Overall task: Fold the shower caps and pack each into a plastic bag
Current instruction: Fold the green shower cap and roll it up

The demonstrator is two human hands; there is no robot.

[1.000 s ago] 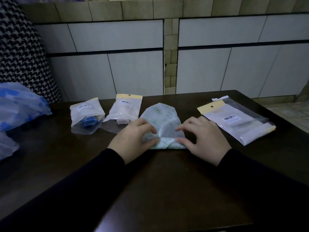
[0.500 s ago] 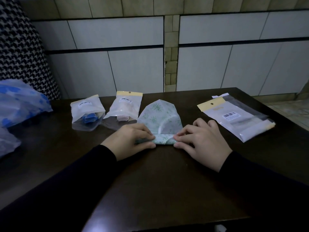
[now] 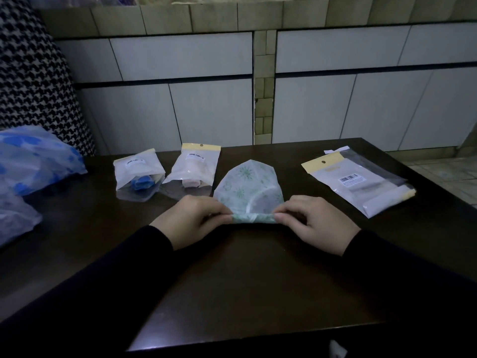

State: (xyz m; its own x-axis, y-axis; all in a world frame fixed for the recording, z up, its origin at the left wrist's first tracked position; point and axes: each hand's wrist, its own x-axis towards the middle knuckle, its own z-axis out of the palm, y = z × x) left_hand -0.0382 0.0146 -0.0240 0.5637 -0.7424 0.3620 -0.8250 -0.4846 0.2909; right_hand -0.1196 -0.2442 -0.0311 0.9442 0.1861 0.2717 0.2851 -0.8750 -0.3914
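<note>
Pale cabinet doors (image 3: 180, 55) and a tiled strip fill the background, with a houndstooth cloth (image 3: 31, 73) hanging at far left. Below them a dark table (image 3: 232, 280) carries everything. At its left edge lies a heap of blue-printed caps (image 3: 33, 156), seemingly not yet folded. Near the back right corner sits a stack of empty bags (image 3: 358, 182) with yellow headers and barcode labels. Toward the back edge, left of centre, two packed bags stand side by side: one with a blue cap (image 3: 139, 174), one with a pink cap (image 3: 196, 166). Just right of these, at mid-table, lies the green cap (image 3: 247, 187), a thin translucent film printed with green flowers, flattened to a dome shape with its near edge rolled into a narrow band. The left hand (image 3: 191, 220) pinches the left end of that band between thumb and fingertips; the right hand (image 3: 312, 223) pinches the right end the same way, the two hands apart by the width of the roll. The film looks very light, soft and slippery, likely to spring open if let go, so hold it at both ends of the roll and press as it turns. Folding seems partway done; bagging is not yet begun.
</note>
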